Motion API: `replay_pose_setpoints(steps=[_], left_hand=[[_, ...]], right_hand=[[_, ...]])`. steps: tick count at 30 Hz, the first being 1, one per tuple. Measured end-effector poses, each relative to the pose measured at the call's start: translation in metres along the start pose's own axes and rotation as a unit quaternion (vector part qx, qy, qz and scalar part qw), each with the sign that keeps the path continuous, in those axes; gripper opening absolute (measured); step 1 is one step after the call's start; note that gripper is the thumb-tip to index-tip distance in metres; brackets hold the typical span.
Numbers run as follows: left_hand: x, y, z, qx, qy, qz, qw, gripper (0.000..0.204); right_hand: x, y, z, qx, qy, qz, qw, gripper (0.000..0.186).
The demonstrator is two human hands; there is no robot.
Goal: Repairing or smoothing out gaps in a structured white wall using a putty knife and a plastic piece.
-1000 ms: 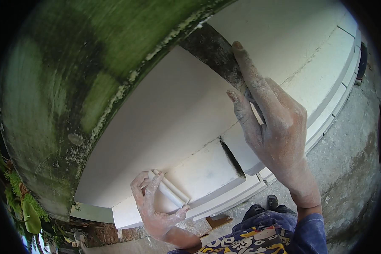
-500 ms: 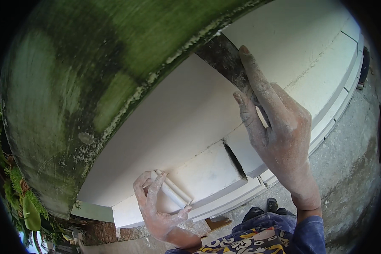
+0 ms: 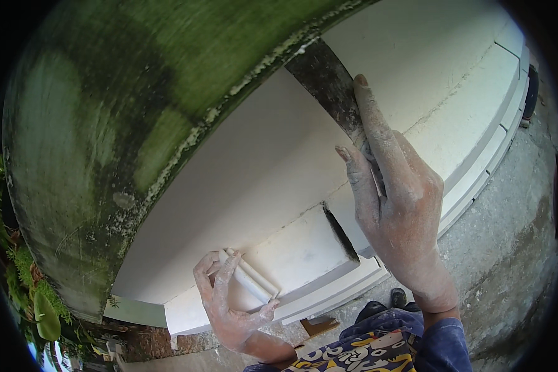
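My right hand (image 3: pixel 397 204), dusted white, is closed on a dark, flat blade (image 3: pixel 322 80). The far end of the blade meets or passes under the edge of a big curved green surface (image 3: pixel 80 155), mottled and crusted along its rim. Below it lies a white, smooth board (image 3: pixel 235 167). At the lower middle my left hand (image 3: pixel 226 304) grips a short white grooved piece (image 3: pixel 251 279), its fingers curled round the piece's ends, against a white block (image 3: pixel 291 248) with a dark slot at its right end.
Stacked white slab edges (image 3: pixel 496 142) curve along the right side. A grey, stained concrete floor (image 3: pixel 496 260) lies beyond them. Leafy green plants (image 3: pixel 40 310) stand at the lower left. My feet (image 3: pixel 397 297) show on the floor below the slabs.
My right hand has shifted a little down toward my body since a second ago, the blade still in it. My left hand and the white piece stay in place.
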State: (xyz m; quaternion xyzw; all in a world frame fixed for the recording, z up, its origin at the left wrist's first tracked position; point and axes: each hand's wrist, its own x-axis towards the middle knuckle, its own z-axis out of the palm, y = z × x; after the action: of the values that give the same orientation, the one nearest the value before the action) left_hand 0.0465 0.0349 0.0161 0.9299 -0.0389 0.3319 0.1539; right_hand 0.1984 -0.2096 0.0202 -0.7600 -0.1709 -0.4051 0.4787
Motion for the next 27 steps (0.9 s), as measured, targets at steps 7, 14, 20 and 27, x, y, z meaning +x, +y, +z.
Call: replay_pose_setpoints(steps=[7,14,20,27], left_hand=[[-0.003,-0.001,-0.004,0.008,-0.003,-0.004,1.000,0.094],[-0.002,0.003,-0.002,0.010,0.004,-0.007,1.000,0.093],[-0.001,0.001,-0.002,0.015,-0.008,-0.006,1.000,0.094],[0.000,-0.003,-0.004,0.041,-0.007,0.032,0.999,0.098]], right_hand=[[0.002,-0.014,0.004,-0.011,0.014,-0.006,1.000,0.060],[0.002,-0.011,-0.008,-0.018,-0.030,0.034,0.999,0.058],[0.005,-0.004,0.002,-0.006,0.016,0.008,1.000,0.058],[-0.006,-0.007,0.002,0.011,-0.025,0.020,0.999,0.057]])
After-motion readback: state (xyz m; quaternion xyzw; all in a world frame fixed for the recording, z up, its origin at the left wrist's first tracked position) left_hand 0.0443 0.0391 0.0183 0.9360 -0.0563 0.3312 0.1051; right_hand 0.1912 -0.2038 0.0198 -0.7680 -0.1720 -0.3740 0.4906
